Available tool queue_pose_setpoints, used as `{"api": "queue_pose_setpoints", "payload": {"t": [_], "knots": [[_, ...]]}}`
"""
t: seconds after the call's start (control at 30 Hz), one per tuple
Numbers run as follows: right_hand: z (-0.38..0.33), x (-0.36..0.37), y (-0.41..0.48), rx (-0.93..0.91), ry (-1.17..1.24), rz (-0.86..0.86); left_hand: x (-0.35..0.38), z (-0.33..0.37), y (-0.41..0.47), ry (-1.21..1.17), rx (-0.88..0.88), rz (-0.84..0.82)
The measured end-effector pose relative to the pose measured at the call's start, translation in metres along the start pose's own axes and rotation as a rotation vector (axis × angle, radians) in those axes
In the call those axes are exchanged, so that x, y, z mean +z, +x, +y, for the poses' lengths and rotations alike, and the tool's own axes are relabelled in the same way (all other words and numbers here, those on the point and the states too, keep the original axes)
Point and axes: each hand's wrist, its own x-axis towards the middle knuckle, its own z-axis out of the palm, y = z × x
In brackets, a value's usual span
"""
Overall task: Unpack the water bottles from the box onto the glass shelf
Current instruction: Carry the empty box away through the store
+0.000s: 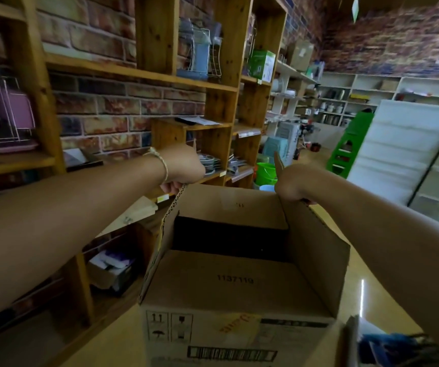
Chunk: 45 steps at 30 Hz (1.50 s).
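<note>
- Now, head view: a cardboard box point(234, 282) sits at 6 o'clock in the frame with all four flaps up and its top open.
- The inside is dark at the far end. I cannot tell whether any water bottles are in it.
- The near flap bears the printed number 1137119; the near wall has a barcode and handling marks.
- Left hand point(184, 165) is at the box's 11 o'clock corner, fingers curled tight round the top edge of the left flap.
- A bracelet point(161, 161) is on the left wrist.
- Right hand point(291, 182) is at the 1 o'clock corner, closed on the top of the right flap; most fingers are hidden behind the hand.
- Both forearms reach in from 8 and 4 o'clock, one on each side of the box.
- Wooden shelves point(144, 72) against a brick wall point(94, 35) run from 9 to 12 o'clock.
- A purple rack point(9, 112) stands on a shelf at 9 o'clock.
- A green stool point(351, 144) stands at 2 o'clock, just beside white drawers point(403, 144).
- A green bucket point(266, 170) shows between the hands, beyond the box.
- The image is slightly blurred.
</note>
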Motion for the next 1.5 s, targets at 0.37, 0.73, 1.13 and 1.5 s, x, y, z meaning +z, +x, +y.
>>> {"api": "queue_pose_setpoints", "payload": {"t": [0.37,0.73,1.13,1.5], "knots": [[0.028,-0.013,0.133,-0.024,0.122,0.042,0.002,0.021,0.129,0.016,-0.029,0.01],[0.074,-0.046,0.244,0.003,0.037,0.038,-0.001,0.053,0.247,-0.068,-0.014,0.066],[0.112,-0.045,0.333,0.147,0.063,0.066,0.02,0.091,0.355,-0.1,0.089,0.062],[0.117,-0.055,0.443,0.257,0.103,0.013,0.038,0.099,0.506,-0.199,0.201,-0.049]]}}
